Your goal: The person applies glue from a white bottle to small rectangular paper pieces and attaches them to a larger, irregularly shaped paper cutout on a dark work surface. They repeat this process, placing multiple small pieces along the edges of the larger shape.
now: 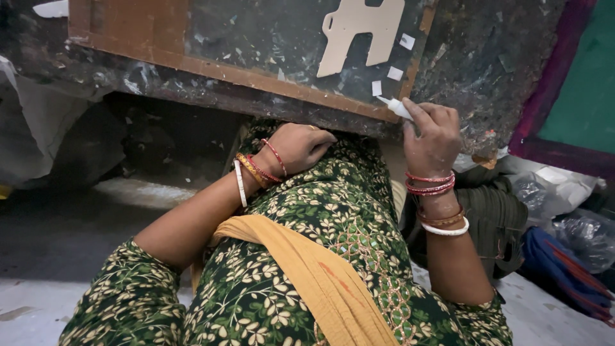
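Observation:
My right hand grips a small white glue tube, its tip pointing up-left at the brown edge of a dark work board. A beige cut-out shape lies on that board, with small white paper bits around it. My left hand rests in a loose fist on my green floral lap, just under the board's front edge; whether it holds anything is hidden. Both wrists wear red, gold and white bangles.
A worn dark table carries the board. A purple-framed green panel stands at the right. Plastic bags and dark cloth lie at the lower right. A yellow scarf crosses my lap. Grey floor at left.

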